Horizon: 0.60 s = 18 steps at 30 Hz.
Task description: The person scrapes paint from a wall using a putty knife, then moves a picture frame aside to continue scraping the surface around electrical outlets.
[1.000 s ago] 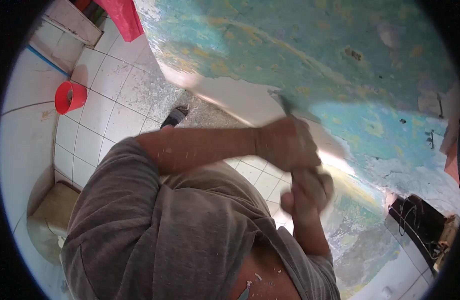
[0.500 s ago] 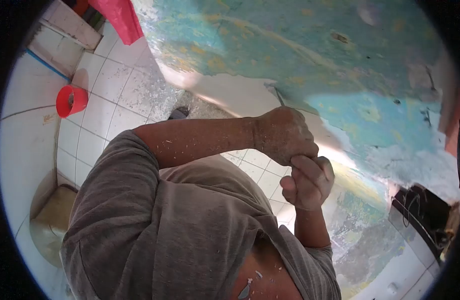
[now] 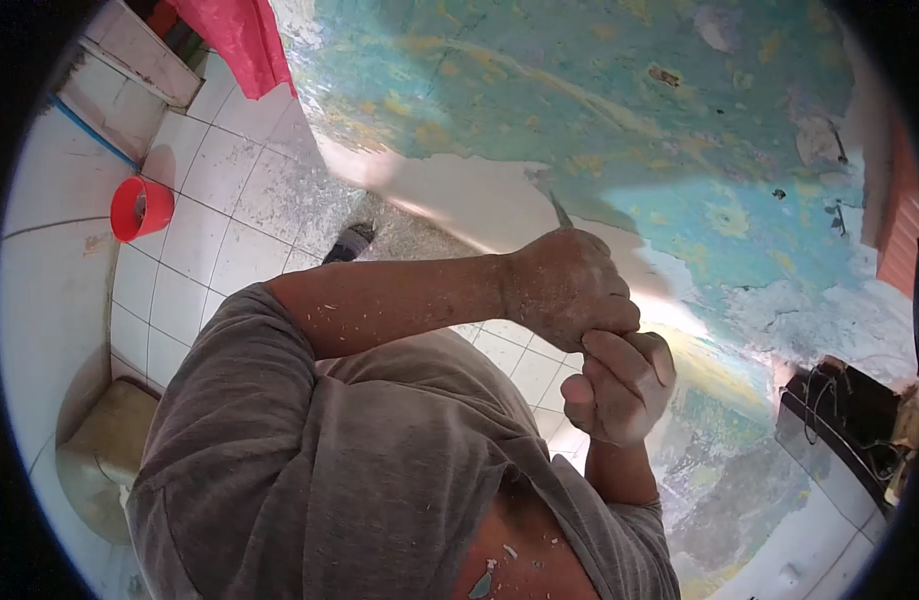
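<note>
Narrow blade [image 3: 561, 211] juts from the left hand [image 3: 570, 290], whose grip is closed round its hidden end. The right hand [image 3: 625, 385] curls against that fist; whether it grips anything, I cannot tell. Beyond the blade is flaking wall [image 3: 540, 110]; farther, a red bucket [image 3: 158, 210] on tiled floor [image 3: 195, 245].

left hand [image 3: 570, 288]: gripping blade [image 3: 561, 211] (near wall [image 3: 570, 100]) | right hand [image 3: 625, 388]: curled, adjacent
</note>
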Each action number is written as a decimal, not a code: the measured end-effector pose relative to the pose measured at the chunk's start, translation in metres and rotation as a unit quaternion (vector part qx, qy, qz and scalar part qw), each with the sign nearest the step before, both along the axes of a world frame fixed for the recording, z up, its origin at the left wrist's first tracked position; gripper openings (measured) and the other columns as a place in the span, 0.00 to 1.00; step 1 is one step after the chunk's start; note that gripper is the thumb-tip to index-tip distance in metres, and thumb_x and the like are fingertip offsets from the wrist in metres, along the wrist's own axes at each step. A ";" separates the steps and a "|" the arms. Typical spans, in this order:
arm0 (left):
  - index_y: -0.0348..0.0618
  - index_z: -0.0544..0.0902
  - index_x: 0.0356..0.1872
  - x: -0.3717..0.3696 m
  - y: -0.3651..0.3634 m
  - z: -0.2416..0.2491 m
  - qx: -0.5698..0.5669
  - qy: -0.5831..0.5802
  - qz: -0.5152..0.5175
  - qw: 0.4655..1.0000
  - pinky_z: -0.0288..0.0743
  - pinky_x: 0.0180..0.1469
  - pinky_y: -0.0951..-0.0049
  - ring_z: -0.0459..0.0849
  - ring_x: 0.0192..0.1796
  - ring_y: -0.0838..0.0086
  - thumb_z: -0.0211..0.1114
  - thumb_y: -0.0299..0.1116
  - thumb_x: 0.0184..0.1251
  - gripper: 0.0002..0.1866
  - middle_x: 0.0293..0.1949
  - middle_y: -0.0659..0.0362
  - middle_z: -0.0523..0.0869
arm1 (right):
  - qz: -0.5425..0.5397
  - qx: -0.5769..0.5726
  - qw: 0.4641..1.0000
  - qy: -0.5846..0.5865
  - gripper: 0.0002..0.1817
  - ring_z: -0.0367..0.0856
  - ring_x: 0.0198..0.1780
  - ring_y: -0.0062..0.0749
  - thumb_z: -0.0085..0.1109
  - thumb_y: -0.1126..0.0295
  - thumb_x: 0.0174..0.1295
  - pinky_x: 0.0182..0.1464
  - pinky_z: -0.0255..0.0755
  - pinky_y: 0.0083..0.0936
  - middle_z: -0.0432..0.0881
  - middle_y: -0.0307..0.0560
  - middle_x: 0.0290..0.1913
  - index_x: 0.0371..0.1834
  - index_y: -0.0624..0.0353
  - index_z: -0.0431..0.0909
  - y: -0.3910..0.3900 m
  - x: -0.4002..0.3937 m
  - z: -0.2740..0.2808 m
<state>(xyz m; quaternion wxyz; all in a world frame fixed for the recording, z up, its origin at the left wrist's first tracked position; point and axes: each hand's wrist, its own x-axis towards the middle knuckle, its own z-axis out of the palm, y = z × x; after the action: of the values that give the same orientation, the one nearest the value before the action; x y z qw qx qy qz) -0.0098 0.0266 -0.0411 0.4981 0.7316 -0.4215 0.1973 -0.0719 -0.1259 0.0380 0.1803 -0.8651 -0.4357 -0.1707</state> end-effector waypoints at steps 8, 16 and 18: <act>0.50 0.84 0.33 0.005 0.008 -0.046 0.049 0.067 0.060 0.995 0.81 0.38 0.58 0.89 0.33 0.61 0.74 0.43 0.51 0.13 0.25 0.62 0.85 | 0.029 0.091 0.994 0.051 0.16 0.82 0.32 0.40 0.79 0.69 0.52 0.31 0.75 0.32 0.87 0.43 0.40 0.35 0.54 0.76 0.018 0.034 -0.033; 0.54 0.84 0.27 -0.010 0.023 0.058 -0.001 0.024 -0.021 0.999 0.80 0.35 0.58 0.88 0.31 0.61 0.72 0.44 0.49 0.10 0.23 0.61 0.85 | 0.044 0.101 0.994 0.015 0.18 0.83 0.32 0.39 0.73 0.54 0.60 0.32 0.74 0.30 0.87 0.44 0.40 0.33 0.57 0.82 0.028 -0.002 0.062; 0.56 0.84 0.28 0.005 0.023 0.042 0.014 0.028 -0.022 0.999 0.80 0.36 0.59 0.88 0.31 0.62 0.74 0.42 0.48 0.09 0.23 0.62 0.85 | -0.001 -0.058 0.998 -0.034 0.14 0.82 0.31 0.40 0.73 0.59 0.59 0.30 0.73 0.32 0.87 0.44 0.39 0.33 0.57 0.81 0.029 0.013 0.054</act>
<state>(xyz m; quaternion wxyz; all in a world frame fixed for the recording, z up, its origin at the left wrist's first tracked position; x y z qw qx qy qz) -0.0043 0.0501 0.0004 0.5037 0.7342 -0.4262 0.1598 -0.0593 -0.0972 0.0918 0.1144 -0.8683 -0.4499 -0.1750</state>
